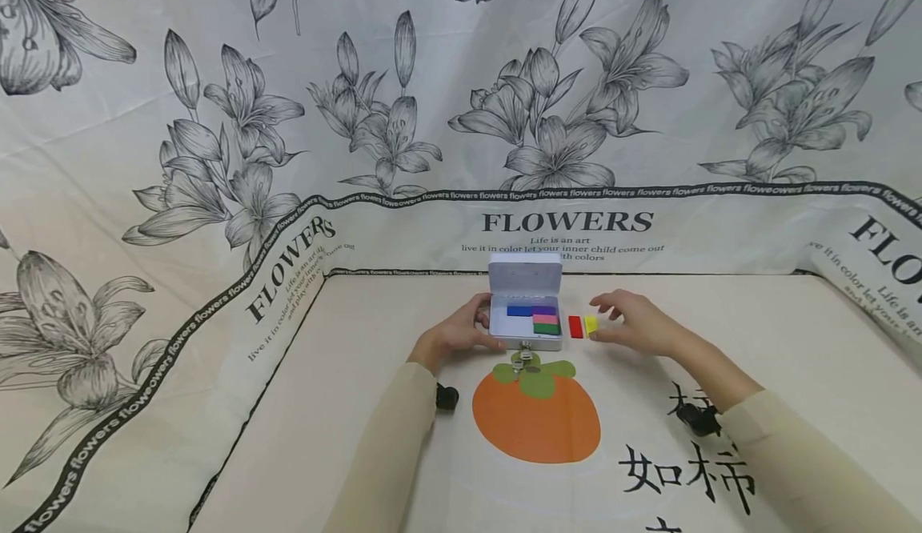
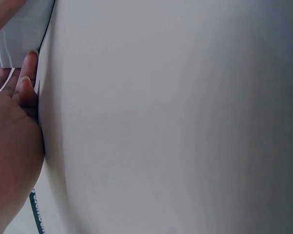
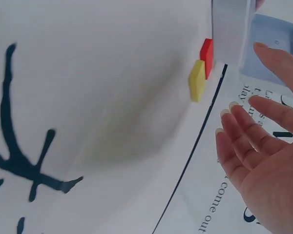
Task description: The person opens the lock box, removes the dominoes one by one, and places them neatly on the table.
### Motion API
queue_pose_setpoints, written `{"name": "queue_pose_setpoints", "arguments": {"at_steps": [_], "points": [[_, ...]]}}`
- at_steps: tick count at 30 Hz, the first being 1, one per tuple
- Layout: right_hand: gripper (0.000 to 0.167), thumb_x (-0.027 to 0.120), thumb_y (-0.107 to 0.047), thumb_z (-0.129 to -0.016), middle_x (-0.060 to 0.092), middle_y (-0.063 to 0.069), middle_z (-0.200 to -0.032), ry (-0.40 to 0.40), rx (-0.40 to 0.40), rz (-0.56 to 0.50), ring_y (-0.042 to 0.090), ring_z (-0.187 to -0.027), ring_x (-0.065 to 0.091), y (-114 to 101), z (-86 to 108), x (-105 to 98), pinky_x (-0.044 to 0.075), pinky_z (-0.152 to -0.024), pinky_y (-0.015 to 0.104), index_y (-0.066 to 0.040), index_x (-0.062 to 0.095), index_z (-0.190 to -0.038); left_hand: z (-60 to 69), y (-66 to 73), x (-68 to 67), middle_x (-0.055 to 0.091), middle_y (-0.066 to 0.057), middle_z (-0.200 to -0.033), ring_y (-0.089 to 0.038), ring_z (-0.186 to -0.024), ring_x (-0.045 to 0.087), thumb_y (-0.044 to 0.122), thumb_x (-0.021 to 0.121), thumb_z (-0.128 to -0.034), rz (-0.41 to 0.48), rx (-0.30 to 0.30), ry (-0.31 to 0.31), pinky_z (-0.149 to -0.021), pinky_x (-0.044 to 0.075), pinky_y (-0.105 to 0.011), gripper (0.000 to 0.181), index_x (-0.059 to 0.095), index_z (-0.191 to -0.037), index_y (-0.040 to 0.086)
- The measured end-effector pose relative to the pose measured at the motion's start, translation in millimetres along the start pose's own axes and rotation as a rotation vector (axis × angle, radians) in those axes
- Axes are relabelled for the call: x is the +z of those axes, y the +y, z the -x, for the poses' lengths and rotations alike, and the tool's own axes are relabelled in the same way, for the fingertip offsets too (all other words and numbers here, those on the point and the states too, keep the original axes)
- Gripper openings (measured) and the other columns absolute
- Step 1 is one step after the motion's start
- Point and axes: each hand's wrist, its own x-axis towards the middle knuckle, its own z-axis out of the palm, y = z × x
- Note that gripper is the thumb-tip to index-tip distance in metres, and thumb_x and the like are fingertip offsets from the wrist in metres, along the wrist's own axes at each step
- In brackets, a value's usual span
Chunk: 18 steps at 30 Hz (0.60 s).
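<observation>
A small white metal box [image 1: 526, 343] stands on the table with its lid [image 1: 525, 275] raised. Inside, toward the right, lie a blue block [image 1: 519, 310], a purple block [image 1: 545, 310], a pink block [image 1: 545, 319] and a green block [image 1: 546, 329]. My left hand [image 1: 457, 330] grips the box's left side, thumb near the front corner. To the right of the box, a red block [image 1: 575, 327] and a yellow block [image 1: 591, 325] lie side by side. My right hand [image 3: 268, 151] is beside the yellow block [image 3: 197, 81], fingers spread and holding nothing.
The tablecloth shows an orange persimmon print [image 1: 536, 421] in front of the box and black characters [image 1: 687, 473] at the right. Behind the box rises a white curtain [image 1: 403, 233] with flower drawings. A latch [image 1: 526, 352] hangs at the box's front.
</observation>
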Motion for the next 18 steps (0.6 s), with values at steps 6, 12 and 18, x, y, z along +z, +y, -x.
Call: {"name": "queue_pose_setpoints", "arguments": {"at_steps": [6, 12, 18], "points": [[0.052, 0.079, -0.019, -0.089, 0.063, 0.024, -0.122, 0.006, -0.048, -0.026, 0.037, -0.106, 0.061, -16, -3.2, 0, 0.052, -0.090, 0.055, 0.006, 0.060, -0.131, -1.4, -2.1, 0.4, 0.056, -0.005, -0.106, -0.018, -0.101, 0.049, 0.008, 0.091, -0.0742, -0.006, -0.004, 0.003, -0.094, 0.037, -0.034, 0.103, 0.032, -0.158, 0.018], [0.052, 0.079, -0.016, -0.089, 0.063, 0.024, -0.123, 0.010, -0.088, -0.050, 0.040, -0.108, 0.062, -30, -10.5, 4, 0.051, -0.093, 0.057, 0.007, 0.060, -0.131, -3.2, -3.9, 0.0, 0.056, -0.005, -0.106, -0.019, -0.102, 0.049, 0.008, 0.091, -0.0741, 0.000, -0.004, 0.000, -0.095, 0.037, -0.035, 0.103, 0.032, -0.158, 0.019], [0.052, 0.079, -0.014, -0.089, 0.063, 0.026, -0.123, 0.005, -0.127, -0.078, 0.042, -0.110, 0.061, -39, -21.4, 13, 0.050, -0.094, 0.059, 0.008, 0.060, -0.131, -2.4, -3.9, -0.7, 0.056, -0.006, -0.107, -0.019, -0.102, 0.049, 0.008, 0.091, -0.0744, -0.009, 0.006, -0.008, -0.097, 0.037, -0.035, 0.103, 0.031, -0.158, 0.017]]}}
